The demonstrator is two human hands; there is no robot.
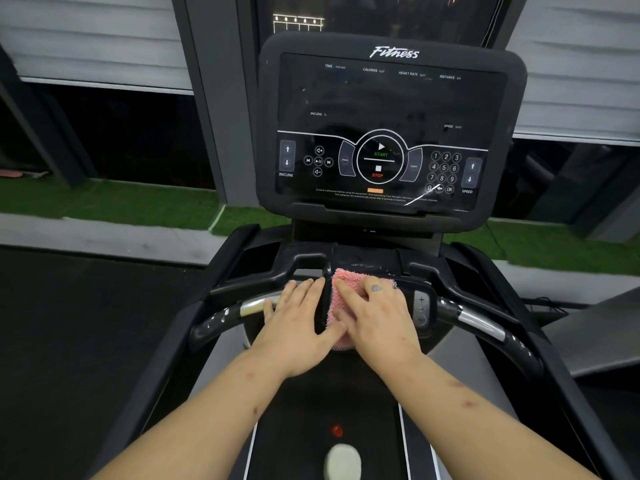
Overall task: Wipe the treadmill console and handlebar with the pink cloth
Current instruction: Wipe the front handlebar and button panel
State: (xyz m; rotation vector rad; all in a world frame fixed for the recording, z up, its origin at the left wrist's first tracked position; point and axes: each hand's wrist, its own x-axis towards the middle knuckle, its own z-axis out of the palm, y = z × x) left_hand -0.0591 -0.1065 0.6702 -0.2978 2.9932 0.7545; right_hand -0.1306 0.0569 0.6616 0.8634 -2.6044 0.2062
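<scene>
Somewhere in the middle of the job, by the look of it. Pressing the pink cloth down onto the centre of the handlebar with the right grip: fingers straight and spread, palm flat on top, nothing curled round the fabric. Draped over the bar there, one end hanging down toward the belt. Resting flat just beside it with the left grip: fingers likewise straight, laid over the bar left of centre, thumb touching the cloth's edge, holding nothing. Judged to be on the handlebar step, and only on its middle stretch. Probably left to do: both outer curves of the bar, with their silver plates, well out to either side of the cloth. Hard to say whether the console has had its turn. Dull and smudgy across the dark screen, with a pale streak near the number keys at lower right, so likely not wiped yet, or not thoroughly.
</scene>
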